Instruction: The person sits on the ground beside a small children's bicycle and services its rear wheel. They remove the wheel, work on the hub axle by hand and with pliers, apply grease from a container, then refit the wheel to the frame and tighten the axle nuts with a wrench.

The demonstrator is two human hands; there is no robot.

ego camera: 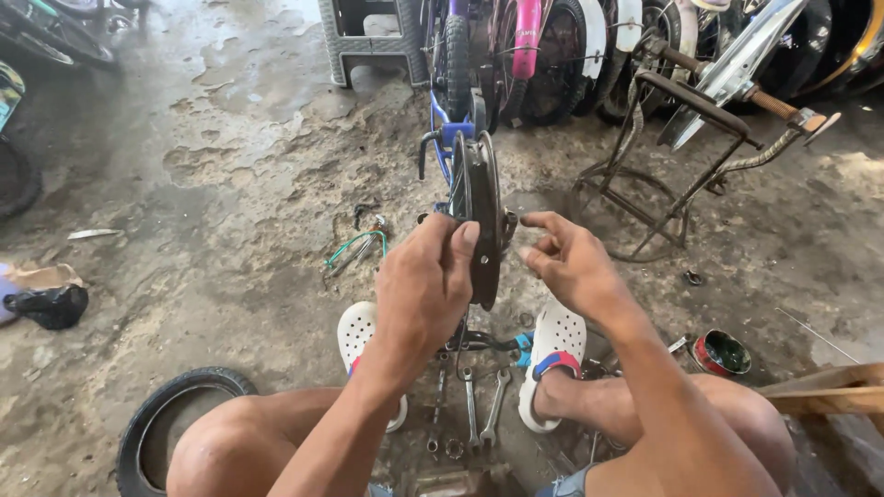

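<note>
At the left edge of the frame a crumpled black plastic bag (51, 306) lies on the dirty, cracked concrete floor (230, 166), and in the lower left corner a small black rubber tyre (158, 414) rests flat beside the person's bare knee. A little right, near the centre, a thin green wire (354, 247) is lying on the ground. Below it stands a white perforated clog (357, 333) on the person's foot.

The left hand (425, 290) is in the centre of the frame, closed around the edge of a dark round metal bicycle wheel rim (482, 216), with fingers curled over the rim and the thumb on its near side. The rim stands upright and edge-on to the camera, in the upper centre, in front of a blue bicycle frame (442, 124). On the ground between the two feet lie several grey steel spanners (483, 410).

The right hand (566, 262) is just beside the rim on its right side, half open, fingers loosely bent and holding nothing; whether the fingertips touch the rim I cannot tell. Further right, a rusty brown metal stand (663, 175) is seen, and lower right a small round red tin (721, 352).
</note>
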